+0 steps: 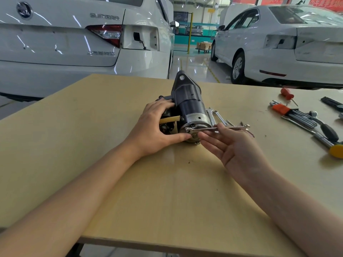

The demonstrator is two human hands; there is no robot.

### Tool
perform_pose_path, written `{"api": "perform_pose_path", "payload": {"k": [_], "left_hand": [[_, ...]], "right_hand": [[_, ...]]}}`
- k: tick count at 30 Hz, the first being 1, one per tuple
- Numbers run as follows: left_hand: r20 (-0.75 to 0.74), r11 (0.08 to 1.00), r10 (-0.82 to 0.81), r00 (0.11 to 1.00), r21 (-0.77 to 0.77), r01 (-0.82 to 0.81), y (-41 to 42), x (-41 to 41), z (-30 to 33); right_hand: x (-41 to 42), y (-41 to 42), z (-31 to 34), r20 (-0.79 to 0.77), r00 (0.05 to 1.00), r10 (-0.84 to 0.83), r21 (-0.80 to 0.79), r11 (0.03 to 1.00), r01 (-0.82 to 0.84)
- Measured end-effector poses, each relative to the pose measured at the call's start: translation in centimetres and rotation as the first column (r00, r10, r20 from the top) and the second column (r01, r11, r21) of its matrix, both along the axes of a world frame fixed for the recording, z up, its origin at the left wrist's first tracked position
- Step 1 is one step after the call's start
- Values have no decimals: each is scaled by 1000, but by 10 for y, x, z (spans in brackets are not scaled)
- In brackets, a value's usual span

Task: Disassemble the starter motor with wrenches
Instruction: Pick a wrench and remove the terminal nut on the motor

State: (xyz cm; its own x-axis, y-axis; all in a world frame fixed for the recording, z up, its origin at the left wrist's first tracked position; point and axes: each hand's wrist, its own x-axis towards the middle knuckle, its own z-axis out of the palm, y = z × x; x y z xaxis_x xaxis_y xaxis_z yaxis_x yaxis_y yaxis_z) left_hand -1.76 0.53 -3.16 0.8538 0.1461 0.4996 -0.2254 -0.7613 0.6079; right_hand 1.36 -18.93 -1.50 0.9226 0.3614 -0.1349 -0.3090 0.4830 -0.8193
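The starter motor [191, 106] lies on its side on the tan table [167, 201], silver end cap facing me. My left hand [156, 130] grips its left side over the solenoid, thumb stretched against the end cap. A slim silver wrench [207, 128] sits level with its left end on a bolt of the end cap. My right hand [235, 151] is palm up with straight fingers under and against the wrench's shaft, to the right of the cap.
More loose wrenches [217, 115] lie just behind my right hand. At the right are a hex key set in an orange holder [284, 109], a red screwdriver [286, 94] and a yellow-ended tool [336, 150]. White cars [74, 43] stand behind the table.
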Motion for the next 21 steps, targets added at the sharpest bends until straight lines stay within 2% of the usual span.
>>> {"api": "perform_pose_path", "payload": {"k": [5, 7, 8, 9, 10, 12, 13, 15, 16, 18, 19, 20, 21], "left_hand": [[0, 1000, 1, 1000, -9, -1, -1, 0, 0], [-3, 1000, 2, 1000, -13, -2, -1, 0, -1], [-9, 1000, 1, 1000, -10, -1, -1, 0, -1], [-15, 1000, 1, 1000, -3, -1, -1, 1, -1], [-20, 1000, 1, 1000, 4, -1, -1, 0, -1], [-31, 1000, 7, 999, 11, -7, -3, 0, -2], [-32, 1000, 8, 999, 16, -7, -3, 0, -1], [-18, 999, -2, 1000, 39, 2, -2, 2, -1], [-18, 999, -2, 1000, 51, 3, -1, 4, -2], [-29, 998, 17, 999, 65, -15, 3, 7, -4], [-32, 997, 19, 999, 70, -17, 4, 8, -4], [-34, 998, 9, 999, 69, -6, 5, 8, -4], [-33, 998, 1, 999, 62, 2, 5, 8, -4]], "right_hand": [[1, -1, -3, 28, 1000, -9, 10, 1000, 9], [-1, 0, -1, 156, 987, -34, -45, 998, 42], [-2, 1, 1, 275, 960, -55, -105, 991, 86], [-4, 2, 4, 428, 902, -63, -174, 973, 151], [-5, 5, 8, 592, 805, -41, -239, 945, 224], [-9, 14, 16, 843, 528, 107, -334, 872, 357], [-12, 20, 20, 902, 381, 202, -361, 836, 413], [-18, 31, 25, 915, 118, 386, -387, 759, 524], [-20, 35, 25, 866, 29, 499, -423, 703, 571], [-24, 37, 18, 696, -82, 713, -495, 560, 665], [-26, 34, 14, 632, -107, 767, -500, 509, 701], [-26, 30, 13, 613, -141, 777, -485, 511, 709], [-27, 27, 14, 627, -188, 756, -458, 553, 696]]}}
